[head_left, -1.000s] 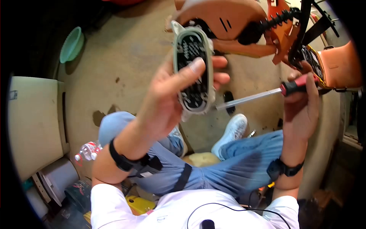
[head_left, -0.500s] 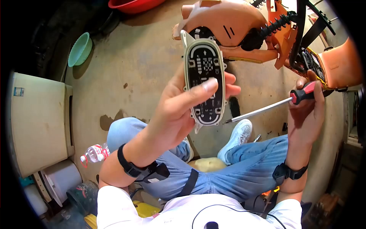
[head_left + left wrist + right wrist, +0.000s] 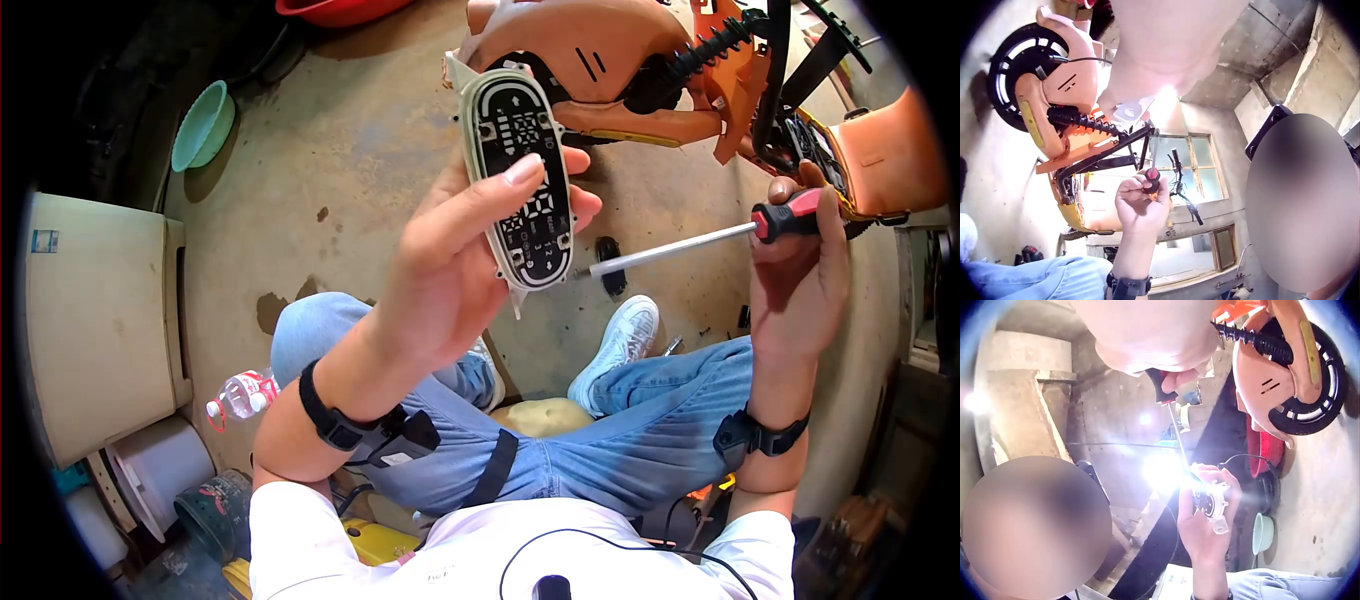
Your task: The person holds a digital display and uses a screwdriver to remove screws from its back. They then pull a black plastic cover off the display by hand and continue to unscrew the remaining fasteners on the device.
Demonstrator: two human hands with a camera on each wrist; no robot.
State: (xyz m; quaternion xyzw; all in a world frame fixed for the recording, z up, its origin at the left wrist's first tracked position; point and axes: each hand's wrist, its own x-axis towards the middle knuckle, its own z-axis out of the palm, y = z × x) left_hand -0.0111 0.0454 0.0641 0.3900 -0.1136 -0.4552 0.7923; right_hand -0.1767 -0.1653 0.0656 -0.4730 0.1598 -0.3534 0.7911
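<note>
My left hand (image 3: pixel 440 255) holds up an oval display panel (image 3: pixel 540 207) with a pale rim and a black face bearing white digits and symbols. The thumb lies across its face, hiding part of the middle, and the fingers wrap behind it. My right hand (image 3: pixel 805 285) grips a screwdriver (image 3: pixel 772 222) by its red and black handle. The metal shaft points left, its tip close to the panel's lower right edge. In the right wrist view the panel (image 3: pixel 1213 503) is seen from the side; the left wrist view shows the screwdriver (image 3: pixel 1153 178) nearly end-on.
An orange scooter body (image 3: pixel 570 50) with a black spring (image 3: pixel 715 55) lies ahead, close beyond the hands. A green basin (image 3: pixel 204 125) and a red basin (image 3: pixel 345 8) stand farther off. At left are a beige cabinet (image 3: pixel 95 300) and a plastic bottle (image 3: pixel 240 395).
The panel tilts more, its lower end swung right. The head view shifted and came back. Both hands keep their grip, and the screwdriver tip stays near the panel's lower end.
</note>
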